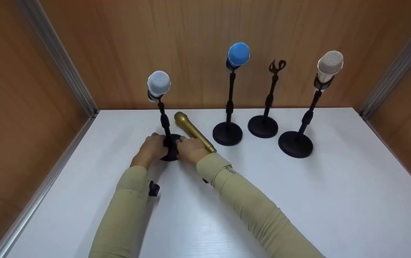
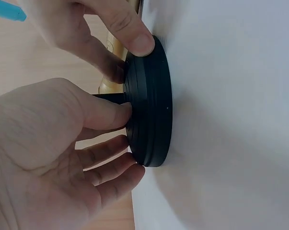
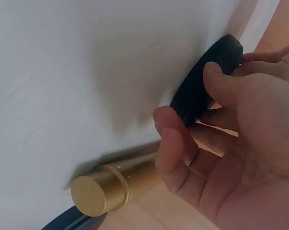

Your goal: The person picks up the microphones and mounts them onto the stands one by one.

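Note:
A black microphone stand (image 1: 165, 120) with a pale blue-white microphone (image 1: 159, 83) in its clip stands at the left of the table. My left hand (image 1: 151, 147) grips its round base from the left, thumb on top and fingers round the edge, as the left wrist view shows on the base (image 2: 149, 105). From the other side my right hand (image 1: 192, 149) pinches the same base, its thumb on the dark disc (image 3: 216, 72). Beside my right hand a gold microphone (image 1: 195, 132) lies on the table, partly hidden by that hand in the right wrist view.
To the right stand a black stand (image 1: 228, 134) with a blue microphone (image 1: 239, 53), a stand (image 1: 263, 126) with a bare clip, and another stand (image 1: 296, 144) holding a whitish microphone (image 1: 330, 63). Wooden panels (image 1: 198, 43) enclose the white table (image 1: 205, 215) at the back and sides.

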{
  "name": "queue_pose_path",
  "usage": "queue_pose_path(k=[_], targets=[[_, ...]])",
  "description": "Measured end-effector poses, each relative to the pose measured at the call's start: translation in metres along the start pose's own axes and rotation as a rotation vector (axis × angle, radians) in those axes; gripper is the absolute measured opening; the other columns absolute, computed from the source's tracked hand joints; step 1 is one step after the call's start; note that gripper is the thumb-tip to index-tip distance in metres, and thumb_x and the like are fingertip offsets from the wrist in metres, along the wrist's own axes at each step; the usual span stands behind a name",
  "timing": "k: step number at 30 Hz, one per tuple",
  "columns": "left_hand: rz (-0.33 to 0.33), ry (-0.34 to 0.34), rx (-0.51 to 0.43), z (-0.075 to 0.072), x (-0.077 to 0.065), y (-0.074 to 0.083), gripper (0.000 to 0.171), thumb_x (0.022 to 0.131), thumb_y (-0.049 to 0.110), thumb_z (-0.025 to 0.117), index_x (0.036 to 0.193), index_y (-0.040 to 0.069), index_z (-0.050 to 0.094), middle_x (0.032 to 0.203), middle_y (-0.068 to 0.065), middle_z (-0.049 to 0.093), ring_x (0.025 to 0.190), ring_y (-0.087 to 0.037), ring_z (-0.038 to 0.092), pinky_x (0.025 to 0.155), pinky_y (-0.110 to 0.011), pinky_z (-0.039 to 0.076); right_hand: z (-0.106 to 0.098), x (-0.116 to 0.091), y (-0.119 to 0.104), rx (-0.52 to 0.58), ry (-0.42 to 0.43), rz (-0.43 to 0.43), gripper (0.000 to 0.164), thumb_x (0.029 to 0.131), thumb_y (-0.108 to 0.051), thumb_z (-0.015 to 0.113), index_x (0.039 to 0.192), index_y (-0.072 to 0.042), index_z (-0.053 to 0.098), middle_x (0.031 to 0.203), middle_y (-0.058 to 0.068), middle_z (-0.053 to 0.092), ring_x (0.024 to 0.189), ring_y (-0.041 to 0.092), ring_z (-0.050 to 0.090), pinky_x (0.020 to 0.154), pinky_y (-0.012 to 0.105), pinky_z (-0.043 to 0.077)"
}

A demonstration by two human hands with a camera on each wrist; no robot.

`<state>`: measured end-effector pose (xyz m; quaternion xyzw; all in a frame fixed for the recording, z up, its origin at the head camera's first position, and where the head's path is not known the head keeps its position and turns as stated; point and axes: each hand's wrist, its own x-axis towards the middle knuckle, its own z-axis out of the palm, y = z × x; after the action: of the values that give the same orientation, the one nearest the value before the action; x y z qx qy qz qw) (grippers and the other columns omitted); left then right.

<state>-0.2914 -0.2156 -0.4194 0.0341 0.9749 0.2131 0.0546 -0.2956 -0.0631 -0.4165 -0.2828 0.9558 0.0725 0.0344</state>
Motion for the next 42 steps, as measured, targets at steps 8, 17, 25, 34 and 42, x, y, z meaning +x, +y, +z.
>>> queue_pose_path(k=[8, 17, 25, 34, 42], targets=[[-0.004, -0.009, 0.01, -0.002, 0.002, 0.001, 0.041, 0.093, 0.011, 0.061, 0.13, -0.007, 0.062, 0.127, -0.029, 0.056, 0.119, -0.044, 0.052, 0.103, -0.055, 0.043, 0.003, 0.002, 0.004, 0.048, 0.0, -0.006, 0.053, 0.102, -0.038, 0.061, 0.146, -0.01, 0.052, 0.14, 0.007, 0.056, 0.116, 0.027, 0.063, 0.093, 0.038, 0.055], [-0.012, 0.017, 0.01, -0.004, 0.0, 0.002, 0.037, 0.098, 0.02, 0.065, 0.126, -0.004, 0.066, 0.126, -0.028, 0.058, 0.116, -0.042, 0.056, 0.102, -0.055, 0.044, 0.001, 0.007, 0.013, 0.074, 0.021, -0.05, 0.045, 0.101, -0.039, 0.063, 0.136, -0.011, 0.061, 0.132, 0.007, 0.063, 0.117, 0.026, 0.063, 0.095, 0.039, 0.053], [0.005, 0.045, -0.009, -0.002, 0.0, 0.002, 0.035, 0.096, 0.019, 0.066, 0.118, -0.007, 0.068, 0.122, -0.029, 0.06, 0.109, -0.042, 0.06, 0.097, -0.053, 0.048, -0.016, 0.008, 0.051, 0.313, 0.119, -0.06, 0.036, 0.101, -0.025, 0.065, 0.134, -0.01, 0.062, 0.122, 0.011, 0.068, 0.106, 0.027, 0.065, 0.09, 0.044, 0.053], [-0.012, 0.032, -0.017, -0.002, 0.001, 0.004, 0.036, 0.098, 0.02, 0.065, 0.122, -0.007, 0.067, 0.124, -0.028, 0.059, 0.112, -0.041, 0.059, 0.098, -0.053, 0.047, -0.013, 0.004, 0.071, 0.496, 0.15, -0.009, 0.06, 0.097, -0.029, 0.07, 0.149, -0.008, 0.049, 0.119, 0.012, 0.063, 0.103, 0.025, 0.061, 0.089, 0.042, 0.052], [-0.003, 0.037, -0.015, -0.001, -0.001, 0.003, 0.035, 0.097, 0.019, 0.066, 0.12, -0.008, 0.067, 0.121, -0.028, 0.06, 0.109, -0.042, 0.06, 0.096, -0.053, 0.048, 0.005, 0.009, 0.07, 0.506, 0.109, 0.049, 0.06, 0.09, -0.031, 0.08, 0.138, -0.002, 0.057, 0.111, 0.012, 0.062, 0.098, 0.025, 0.06, 0.086, 0.04, 0.052]])
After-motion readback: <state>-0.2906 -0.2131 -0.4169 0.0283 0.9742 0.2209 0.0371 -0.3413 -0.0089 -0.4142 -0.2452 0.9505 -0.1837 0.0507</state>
